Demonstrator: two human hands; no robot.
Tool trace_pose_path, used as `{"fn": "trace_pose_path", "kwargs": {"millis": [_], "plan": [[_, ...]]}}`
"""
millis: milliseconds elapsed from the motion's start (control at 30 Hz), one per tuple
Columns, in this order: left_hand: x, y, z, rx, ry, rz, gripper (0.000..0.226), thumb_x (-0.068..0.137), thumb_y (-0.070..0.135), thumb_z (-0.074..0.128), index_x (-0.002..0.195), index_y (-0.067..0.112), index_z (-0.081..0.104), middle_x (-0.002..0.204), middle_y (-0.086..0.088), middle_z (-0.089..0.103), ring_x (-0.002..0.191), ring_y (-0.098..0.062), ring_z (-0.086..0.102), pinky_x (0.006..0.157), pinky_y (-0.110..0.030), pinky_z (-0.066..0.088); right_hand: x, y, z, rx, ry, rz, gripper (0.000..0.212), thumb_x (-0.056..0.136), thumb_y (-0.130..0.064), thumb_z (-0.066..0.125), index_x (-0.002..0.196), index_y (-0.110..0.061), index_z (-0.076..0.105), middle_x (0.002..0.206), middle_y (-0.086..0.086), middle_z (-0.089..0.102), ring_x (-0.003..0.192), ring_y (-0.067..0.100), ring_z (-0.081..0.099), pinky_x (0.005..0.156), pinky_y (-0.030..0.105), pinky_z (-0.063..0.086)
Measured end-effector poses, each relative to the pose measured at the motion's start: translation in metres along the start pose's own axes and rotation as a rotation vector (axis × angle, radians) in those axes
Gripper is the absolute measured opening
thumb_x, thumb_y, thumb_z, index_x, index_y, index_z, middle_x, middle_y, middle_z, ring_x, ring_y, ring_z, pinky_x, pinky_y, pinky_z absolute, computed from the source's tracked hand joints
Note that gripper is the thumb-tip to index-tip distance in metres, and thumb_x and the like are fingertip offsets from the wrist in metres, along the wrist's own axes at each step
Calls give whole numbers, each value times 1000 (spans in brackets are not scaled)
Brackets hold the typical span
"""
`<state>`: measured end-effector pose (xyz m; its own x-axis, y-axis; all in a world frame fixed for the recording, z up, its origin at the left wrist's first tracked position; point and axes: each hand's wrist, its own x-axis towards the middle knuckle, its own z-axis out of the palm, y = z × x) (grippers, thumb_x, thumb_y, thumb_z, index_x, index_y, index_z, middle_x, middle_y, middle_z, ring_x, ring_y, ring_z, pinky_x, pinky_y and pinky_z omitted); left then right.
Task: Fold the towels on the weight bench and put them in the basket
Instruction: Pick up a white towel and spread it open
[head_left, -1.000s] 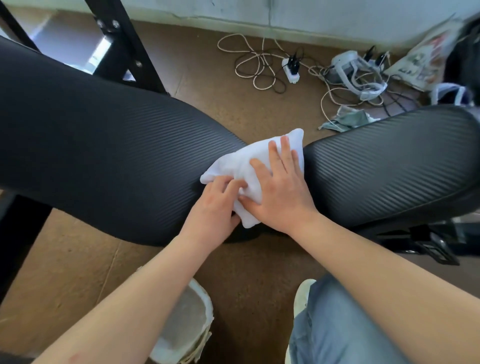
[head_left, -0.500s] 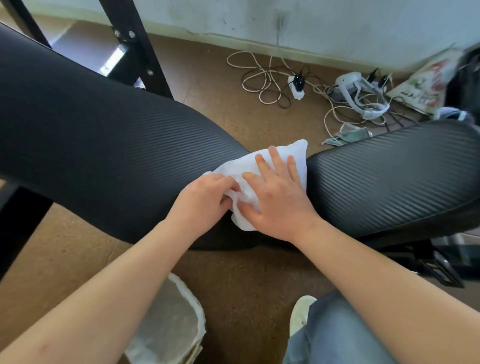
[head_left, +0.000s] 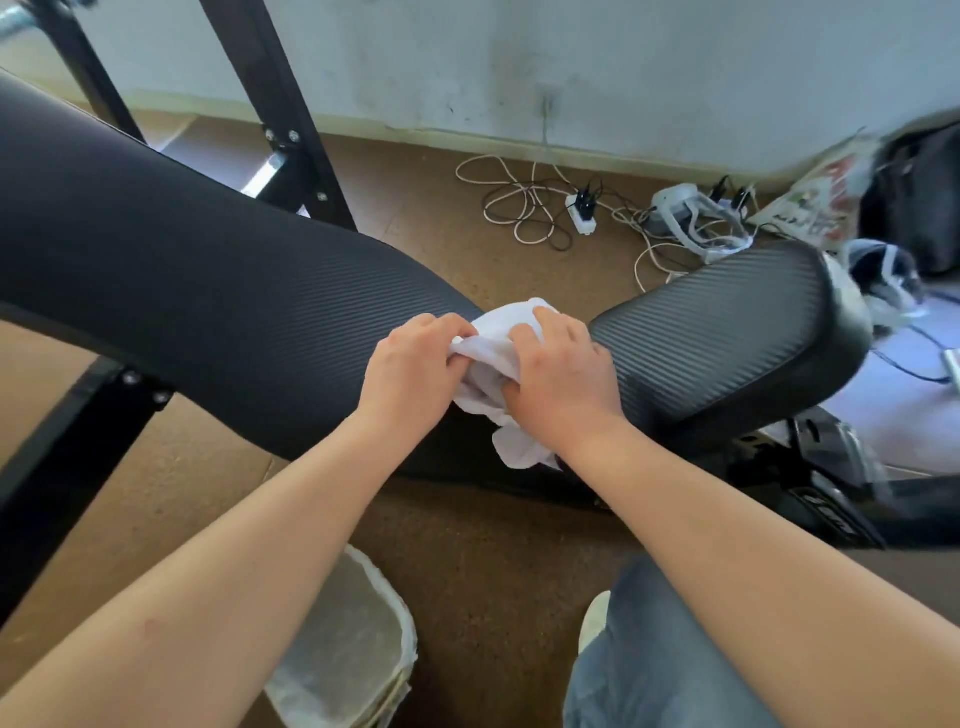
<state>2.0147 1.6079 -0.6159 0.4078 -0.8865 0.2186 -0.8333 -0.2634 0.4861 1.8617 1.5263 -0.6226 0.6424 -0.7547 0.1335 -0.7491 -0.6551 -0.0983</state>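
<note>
A white towel (head_left: 497, 349) lies bunched at the gap between the two black ribbed pads of the weight bench (head_left: 218, 312). My left hand (head_left: 410, 371) grips its left side with curled fingers. My right hand (head_left: 558, 382) grips its right side, thumb and fingers closed round the cloth. A loose corner of the towel hangs down below my right wrist. The pale basket (head_left: 358, 660) stands on the floor under my left forearm, partly hidden by the arm.
The bench's seat pad (head_left: 727, 332) rises to the right. Black frame legs (head_left: 280, 114) stand behind the bench. Tangled cables and a power strip (head_left: 582, 213) lie on the brown floor by the wall. My knee in jeans (head_left: 660, 660) is at lower right.
Both hands went from lying flat on the folded towel to curling round it and gathering it up. The towel is now bunched and a corner hangs loose.
</note>
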Motion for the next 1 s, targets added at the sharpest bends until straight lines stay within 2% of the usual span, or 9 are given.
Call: {"fn": "trace_pose_path", "kwargs": {"millis": [67, 200, 333, 433, 533, 633, 767, 900, 1000], "plan": [[-5, 8, -4, -19, 14, -12, 25, 97, 17, 57, 118, 24, 69, 104, 1, 65, 94, -18, 58, 79, -30, 41, -3, 5, -8, 36, -132, 107, 44, 96, -34, 59, 135, -21, 45, 135, 8, 46, 115, 33, 51, 75, 42, 48], [-22, 14, -12, -40, -20, -41, 35, 97, 6, 56, 128, 21, 67, 113, -4, 62, 104, -21, 57, 85, -29, 42, -11, 14, -24, 318, -302, 229, 53, 93, -19, 54, 144, -26, 42, 132, 13, 53, 108, 34, 56, 80, 39, 49], [-41, 8, -18, -13, -40, -127, 38, 96, 5, 53, 124, 26, 67, 105, -3, 56, 94, -22, 53, 79, -33, 45, -18, 10, -45, 534, -240, 295, 50, 90, -5, 47, 136, -21, 60, 131, 12, 61, 115, 30, 57, 84, 31, 44], [-49, -1, -19, -24, -42, -212, 29, 98, 17, 54, 122, 28, 67, 105, -2, 53, 91, -23, 53, 77, -35, 47, -19, 9, -50, 564, -208, 289, 37, 90, -3, 43, 113, -15, 70, 110, 9, 68, 104, 29, 60, 77, 35, 46], [-55, 0, -11, -40, -45, -210, 26, 100, 31, 56, 124, 27, 66, 114, -1, 47, 93, -23, 55, 81, -37, 51, -18, 17, -46, 592, -157, 322, 31, 94, -7, 45, 110, -17, 70, 105, 5, 68, 95, 26, 57, 69, 33, 40], [-54, 7, -1, -92, -44, -165, 30, 94, 38, 64, 122, 28, 62, 125, 5, 41, 107, -18, 49, 89, -34, 49, -13, 23, -42, 607, -123, 316, 32, 95, -10, 45, 112, -18, 70, 108, 6, 70, 99, 27, 60, 76, 34, 45], [-37, 19, 13, -219, -221, -184, 61, 85, 45, 72, 136, 27, 44, 141, 6, 35, 128, -20, 38, 95, -31, 39, 0, 24, -46, 608, -70, 276, 31, 95, -10, 45, 111, -13, 71, 110, 6, 72, 101, 27, 60, 77, 31, 41], [-23, 29, 24, -180, -323, -151, 103, 78, 53, 78, 157, 28, 16, 154, 0, 30, 141, -25, 29, 111, -46, 39, 7, 27, -54, 627, -45, 208, 32, 93, -7, 46, 110, -15, 72, 108, 2, 72, 99, 21, 59, 77, 27, 39], [-8, 28, 35, -135, -304, -185, 80, 76, 59, 72, 144, 31, 42, 139, -1, 46, 125, -25, 45, 100, -47, 48, 10, 35, -60, 660, -41, 175, 33, 93, -7, 49, 117, -18, 70, 111, 0, 72, 104, 19, 61, 82, 25, 42]]}}
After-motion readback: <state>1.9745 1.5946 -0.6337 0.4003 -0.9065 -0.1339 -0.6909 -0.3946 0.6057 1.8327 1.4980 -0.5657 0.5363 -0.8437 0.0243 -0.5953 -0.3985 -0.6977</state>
